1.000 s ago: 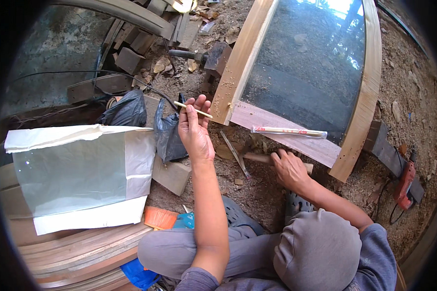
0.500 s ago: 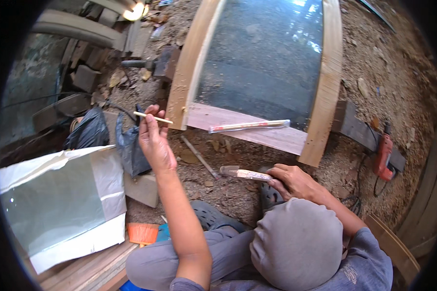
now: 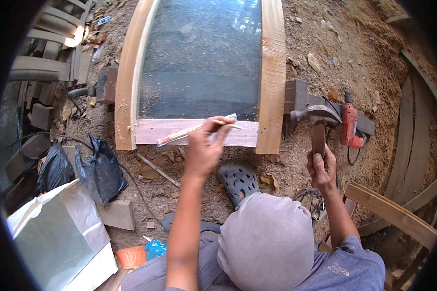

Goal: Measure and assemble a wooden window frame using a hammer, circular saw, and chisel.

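Note:
My left hand (image 3: 205, 150) is closed in a pinch on a thin pale wooden stick (image 3: 234, 126), over the pinkish bottom rail (image 3: 245, 138) of a wooden frame with a glass pane (image 3: 199, 72). On that rail lies a slim clear plastic sleeve with red marks (image 3: 172, 137), partly hidden by my left hand. To the right, my right hand (image 3: 324, 167) grips the brown handle of a hammer (image 3: 317, 114). The handle stands roughly upright, with the metal head uppermost, just left of a red power drill (image 3: 349, 123).
Dark blocks (image 3: 296, 97) sit beside the frame. Black plastic bags (image 3: 99, 167), a paper-edged glass sheet (image 3: 53, 233) and an orange brush (image 3: 131, 257) are at left. A metal rod (image 3: 158, 169) lies before the frame. Boards (image 3: 393, 213) stand at right; cables cross the ground.
My left hand has moved right with the stick, from the frame's left corner to above the rail. My right hand has moved right and raised its tool from lying level to upright.

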Available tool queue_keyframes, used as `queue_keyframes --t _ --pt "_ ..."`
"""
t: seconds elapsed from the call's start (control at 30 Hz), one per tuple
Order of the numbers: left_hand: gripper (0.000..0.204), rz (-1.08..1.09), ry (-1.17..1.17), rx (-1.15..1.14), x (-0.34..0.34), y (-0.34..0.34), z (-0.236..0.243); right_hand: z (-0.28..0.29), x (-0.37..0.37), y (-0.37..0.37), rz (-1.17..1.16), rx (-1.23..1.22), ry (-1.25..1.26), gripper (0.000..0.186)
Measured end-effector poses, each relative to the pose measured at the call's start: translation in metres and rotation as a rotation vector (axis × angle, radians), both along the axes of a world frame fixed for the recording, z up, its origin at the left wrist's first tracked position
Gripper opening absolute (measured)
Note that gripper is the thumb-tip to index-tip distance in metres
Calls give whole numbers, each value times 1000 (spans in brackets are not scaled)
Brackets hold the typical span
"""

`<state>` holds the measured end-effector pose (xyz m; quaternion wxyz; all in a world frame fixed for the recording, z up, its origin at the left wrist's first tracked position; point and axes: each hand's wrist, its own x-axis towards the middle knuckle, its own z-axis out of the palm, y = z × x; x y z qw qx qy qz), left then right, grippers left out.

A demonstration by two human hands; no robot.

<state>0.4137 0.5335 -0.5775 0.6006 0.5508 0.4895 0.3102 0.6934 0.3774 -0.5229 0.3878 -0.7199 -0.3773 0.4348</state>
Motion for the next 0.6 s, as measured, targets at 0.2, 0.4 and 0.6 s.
queue_keyframes --t 0.2,0.4,0.6 --pt "14 -142 71 192 65 -18 -39 -2 -4 -15 -185 -18 144 35" --pt "13 -166 168 367 75 -17 -47 -4 -3 -20 -197 -40 115 28" --pt "11 -168 182 397 79 -17 -46 -8 -5 -16 -193 -61 102 26"
